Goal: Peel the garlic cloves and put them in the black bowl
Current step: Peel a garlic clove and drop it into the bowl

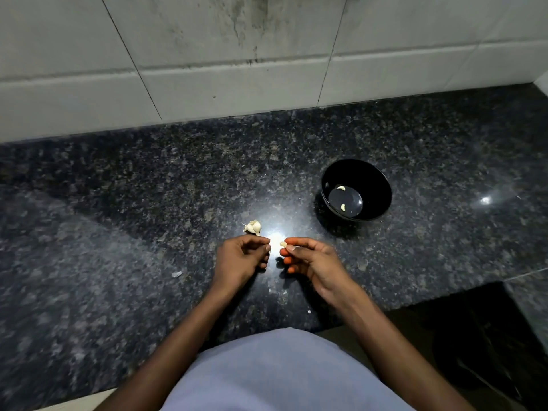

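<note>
1. The right hand (308,259) is held just above the table (148,203), near its front edge, with the palm turned inward towards the other hand
2. Its grip is closed: thumb and forefinger pinch a small pale garlic clove (283,244) at the fingertips, while the other fingers curl loosely beneath
3. The left hand (241,258) sits just beside the right, the fingertips of the two hands close but apart; its fingers are curled in, thumb against forefinger, and whether anything thin lies in that grip I cannot tell
4. A small clump of unpeeled garlic (253,227) lies on the table just beyond the left hand, not touched by either hand
5. The black bowl (376,185) stands upright on the table, beyond and to the right of the right hand, well clear of both hands
6. Inside the bowl lie two peeled cloves (343,207), apart from each other, one near the far side of the bottom and one near the near side
7. A scrap of pale garlic skin (177,274) lies on the table to the left of the left hand, and a smaller white fleck (309,312) lies between the forearms
8. A tiled wall (237,69) rises behind the table, with dark streaks down its middle
</note>
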